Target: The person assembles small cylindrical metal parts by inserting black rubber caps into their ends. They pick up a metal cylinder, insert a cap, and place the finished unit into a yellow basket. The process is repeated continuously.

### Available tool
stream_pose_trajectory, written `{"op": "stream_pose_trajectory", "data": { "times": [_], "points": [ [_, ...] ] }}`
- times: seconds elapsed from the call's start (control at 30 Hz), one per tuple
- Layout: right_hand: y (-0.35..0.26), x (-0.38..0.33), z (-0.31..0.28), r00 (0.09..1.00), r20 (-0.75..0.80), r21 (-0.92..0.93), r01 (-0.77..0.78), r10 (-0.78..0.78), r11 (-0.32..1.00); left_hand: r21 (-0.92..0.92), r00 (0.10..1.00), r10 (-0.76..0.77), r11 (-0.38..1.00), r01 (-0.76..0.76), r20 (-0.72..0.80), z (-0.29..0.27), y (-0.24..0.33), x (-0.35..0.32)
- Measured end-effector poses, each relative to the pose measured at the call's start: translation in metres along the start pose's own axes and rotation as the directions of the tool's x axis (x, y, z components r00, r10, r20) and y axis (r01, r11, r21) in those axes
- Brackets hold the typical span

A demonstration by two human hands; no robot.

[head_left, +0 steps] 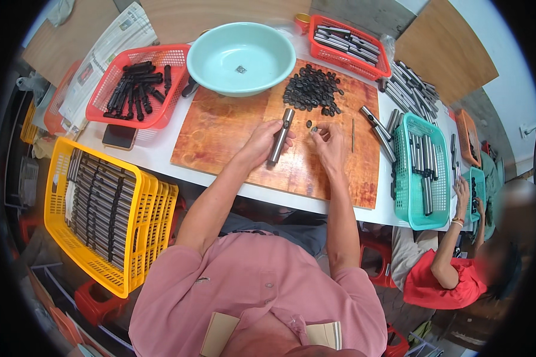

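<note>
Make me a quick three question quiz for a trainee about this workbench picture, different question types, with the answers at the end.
1. True or false: the left hand holds a metal tube above the wooden board.
2. Multiple choice: the pile of small black rings lies
A) inside the pale green bowl
B) on the wooden board
C) in the yellow crate
3. Fill in: the red basket beside the bowl holds ____ coloured pieces.

Key
1. True; the tube stands tilted in the fingers.
2. B; the rings lie on the board beyond the right hand, which pinches a small ring.
3. Black.
</note>
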State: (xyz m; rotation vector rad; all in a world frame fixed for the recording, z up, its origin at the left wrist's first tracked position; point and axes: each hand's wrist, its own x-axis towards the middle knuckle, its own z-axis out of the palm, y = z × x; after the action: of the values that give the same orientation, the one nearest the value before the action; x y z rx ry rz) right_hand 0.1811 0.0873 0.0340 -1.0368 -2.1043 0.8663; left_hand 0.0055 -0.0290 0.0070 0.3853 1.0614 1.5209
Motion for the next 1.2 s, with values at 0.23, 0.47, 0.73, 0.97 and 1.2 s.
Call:
{"op": "stream_pose_trajectory", "data": {
  "times": [0.23,0.47,0.73,0.97,1.2],
  "points": [
    [-0.043,-0.010,0.022,0.972,0.054,0.024,0.226,-0.227,0.974,0.013,0.993,0.089,0.996,-0.090,0.082,0.000,0.000,0.000],
    [-0.046,-0.012,0.027,0.965,0.044,-0.024,0.262,-0.260,0.965,-0.070,0.983,0.124,0.991,-0.115,0.132,-0.005,-0.008,0.003],
    [-0.036,-0.015,0.029,0.941,-0.025,-0.065,0.337,-0.339,0.939,0.131,0.993,0.081,0.987,-0.092,0.092,0.007,0.003,-0.005],
    [-0.040,-0.013,0.026,0.999,0.012,0.301,0.045,-0.051,0.953,0.191,0.997,0.034,0.980,-0.047,0.071,0.008,0.009,-0.009],
    [-0.023,0.005,0.030,0.957,0.243,0.607,-0.275,0.155,0.746,0.278,0.991,-0.025,0.960,-0.012,0.129,0.015,0.012,-0.011]
  ]
}}
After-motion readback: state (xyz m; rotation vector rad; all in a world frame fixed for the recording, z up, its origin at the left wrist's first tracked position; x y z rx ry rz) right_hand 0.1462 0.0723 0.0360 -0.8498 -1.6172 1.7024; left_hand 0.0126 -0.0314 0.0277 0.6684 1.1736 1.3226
